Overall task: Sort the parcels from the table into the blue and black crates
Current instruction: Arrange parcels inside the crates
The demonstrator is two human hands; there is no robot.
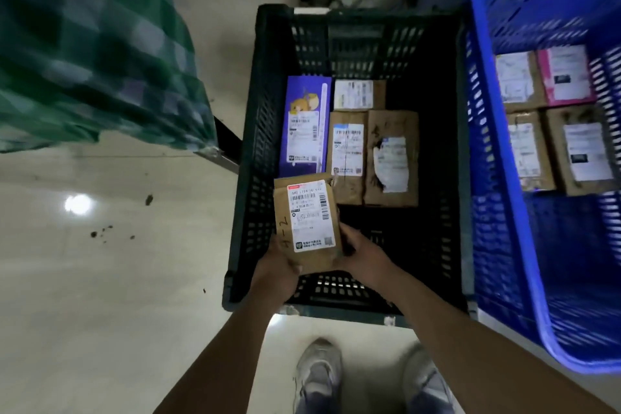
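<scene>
Left hand (276, 269) and right hand (361, 255): both grip the near end of a brown labelled parcel (306, 222), held over the black crate (247, 178). Advice: lower it flat into the bare near floor, beside the purple box (304, 126). Blue crate (504, 212) adjoins, right.

Nine parcels (307, 222), two crates (255, 161)

Brown parcel (307, 222), label up, tilted at the black crate (255, 178)'s near-left corner; purple box (304, 124) and three brown parcels (391, 158) lie beyond. Blue crate (494, 245) on the right holds four parcels (586, 151).
</scene>
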